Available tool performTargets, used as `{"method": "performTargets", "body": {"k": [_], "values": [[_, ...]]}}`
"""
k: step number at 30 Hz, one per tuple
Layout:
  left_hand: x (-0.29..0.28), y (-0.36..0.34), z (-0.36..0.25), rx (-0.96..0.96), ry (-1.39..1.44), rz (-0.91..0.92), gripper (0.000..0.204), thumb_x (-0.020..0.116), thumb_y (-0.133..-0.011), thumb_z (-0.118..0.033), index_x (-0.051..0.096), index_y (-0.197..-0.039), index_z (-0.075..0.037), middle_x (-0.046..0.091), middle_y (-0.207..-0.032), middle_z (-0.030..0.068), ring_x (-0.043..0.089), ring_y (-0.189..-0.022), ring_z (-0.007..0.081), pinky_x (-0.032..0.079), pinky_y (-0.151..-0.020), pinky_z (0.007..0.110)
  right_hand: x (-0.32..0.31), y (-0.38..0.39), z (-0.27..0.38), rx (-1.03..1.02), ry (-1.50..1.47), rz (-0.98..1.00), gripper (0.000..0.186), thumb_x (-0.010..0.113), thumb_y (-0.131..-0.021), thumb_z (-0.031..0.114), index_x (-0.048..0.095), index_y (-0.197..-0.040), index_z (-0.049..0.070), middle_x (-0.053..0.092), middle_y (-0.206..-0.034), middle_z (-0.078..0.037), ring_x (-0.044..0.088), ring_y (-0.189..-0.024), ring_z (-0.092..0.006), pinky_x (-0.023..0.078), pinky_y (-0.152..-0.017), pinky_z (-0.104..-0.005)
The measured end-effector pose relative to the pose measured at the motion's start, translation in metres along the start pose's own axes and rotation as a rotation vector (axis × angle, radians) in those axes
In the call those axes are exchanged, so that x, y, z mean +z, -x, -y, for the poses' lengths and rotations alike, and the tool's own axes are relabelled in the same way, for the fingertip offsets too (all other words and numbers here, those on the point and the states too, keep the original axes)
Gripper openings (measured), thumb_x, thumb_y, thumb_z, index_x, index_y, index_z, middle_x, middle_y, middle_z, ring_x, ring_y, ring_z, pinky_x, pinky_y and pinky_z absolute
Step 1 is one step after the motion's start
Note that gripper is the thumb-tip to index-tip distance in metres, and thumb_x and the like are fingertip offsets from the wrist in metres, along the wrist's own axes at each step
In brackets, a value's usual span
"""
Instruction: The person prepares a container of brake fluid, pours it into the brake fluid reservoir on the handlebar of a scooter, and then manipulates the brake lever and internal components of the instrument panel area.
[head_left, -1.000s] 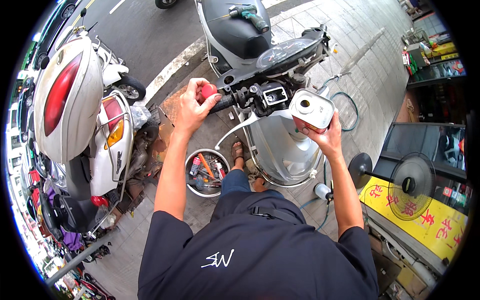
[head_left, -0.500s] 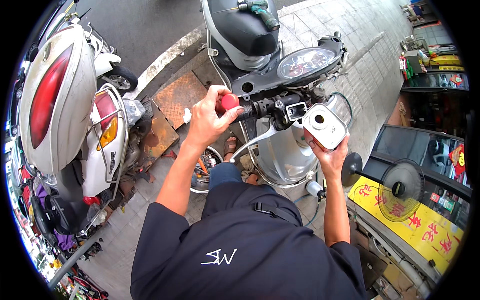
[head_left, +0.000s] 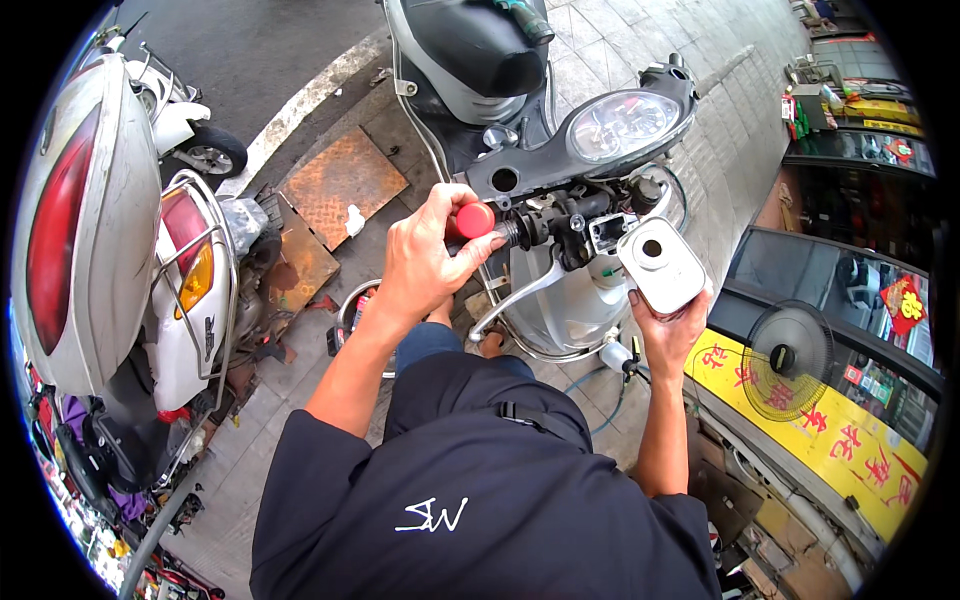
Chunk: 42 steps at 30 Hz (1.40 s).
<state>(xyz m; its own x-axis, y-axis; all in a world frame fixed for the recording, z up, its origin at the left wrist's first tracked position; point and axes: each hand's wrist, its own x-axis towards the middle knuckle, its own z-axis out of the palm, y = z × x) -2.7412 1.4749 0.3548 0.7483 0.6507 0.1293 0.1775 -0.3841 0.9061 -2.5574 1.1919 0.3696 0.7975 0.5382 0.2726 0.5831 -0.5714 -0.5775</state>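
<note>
Between the thumb and fingers of my left hand (head_left: 432,250) is a round red cap (head_left: 475,220), beside the end of the scooter's black handlebar grip (head_left: 512,232). My right hand (head_left: 668,325) is closed around a white rectangular can (head_left: 662,268) with a round, uncapped mouth on top. Just left of the can, an open rectangular fluid reservoir (head_left: 608,233) sits on the handlebar. Below it the silver brake lever (head_left: 520,298) angles toward me. Whether my left thumb touches the grip I cannot tell.
A headlight unit (head_left: 624,126) sits beyond the bars, and a black seat (head_left: 470,50) bears a drill (head_left: 527,20). White scooters (head_left: 90,240) line the left. Rusty metal plates (head_left: 345,187) lie on the pavement. At right stand a fan (head_left: 788,358) and a yellow sign (head_left: 810,430).
The whole view has shifted a little. My left hand keeps the red cap, and my right hand keeps the can beside the reservoir, slightly lower and further right in the picture.
</note>
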Motion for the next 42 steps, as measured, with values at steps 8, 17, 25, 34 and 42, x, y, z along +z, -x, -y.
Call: {"method": "performTargets", "body": {"k": [8,17,25,34,42], "values": [[0.0,0.002,0.002,-0.004,0.037,0.029,0.045,0.083,-0.081,-0.023,0.056,-0.112,-0.004,0.071,-0.088,0.0123,0.07,-0.079,0.0232,0.055,-0.073,0.033,0.0,0.004,0.005,-0.022,0.053,-0.031,0.09,0.092,-0.059,0.013,0.046,-0.135,0.003,0.057,-0.125,-0.019,0.058,-0.115,-0.0363,0.046,-0.099,-0.0446],[-0.001,0.001,0.002,0.005,0.03,0.035,0.044,0.083,-0.081,-0.021,0.056,-0.111,-0.003,0.069,-0.087,0.0116,0.07,-0.077,0.0221,0.056,-0.072,0.032,0.002,0.005,0.013,-0.044,0.066,-0.06,0.089,0.091,-0.058,0.009,0.045,-0.134,0.003,0.056,-0.123,-0.019,0.057,-0.113,-0.0371,0.046,-0.097,-0.0454],[0.003,0.001,0.005,0.026,0.042,-0.009,0.045,0.085,-0.078,-0.025,0.057,-0.109,-0.008,0.069,-0.087,0.0118,0.07,-0.075,0.031,0.055,-0.065,0.039,0.004,0.006,0.014,-0.074,0.117,-0.072,0.089,0.09,-0.058,0.01,0.045,-0.134,0.001,0.057,-0.122,-0.019,0.057,-0.113,-0.0374,0.045,-0.097,-0.0458],[0.002,0.001,0.002,-0.005,0.058,-0.003,0.044,0.085,-0.077,-0.023,0.058,-0.107,-0.008,0.069,-0.085,0.0111,0.07,-0.074,0.0307,0.055,-0.065,0.038,0.005,0.009,0.019,0.041,0.039,-0.046,0.085,0.091,-0.063,0.014,0.046,-0.133,0.002,0.059,-0.118,-0.017,0.06,-0.109,-0.0325,0.047,-0.096,-0.0425],[0.001,0.0,0.002,-0.004,0.065,0.008,0.044,0.085,-0.078,-0.023,0.057,-0.107,-0.008,0.068,-0.085,0.0113,0.07,-0.073,0.0312,0.055,-0.064,0.039,0.005,0.008,0.023,0.062,-0.014,-0.046,0.08,0.091,-0.065,0.016,0.048,-0.13,0.001,0.061,-0.115,-0.016,0.062,-0.105,-0.0295,0.048,-0.094,-0.0395]]}}
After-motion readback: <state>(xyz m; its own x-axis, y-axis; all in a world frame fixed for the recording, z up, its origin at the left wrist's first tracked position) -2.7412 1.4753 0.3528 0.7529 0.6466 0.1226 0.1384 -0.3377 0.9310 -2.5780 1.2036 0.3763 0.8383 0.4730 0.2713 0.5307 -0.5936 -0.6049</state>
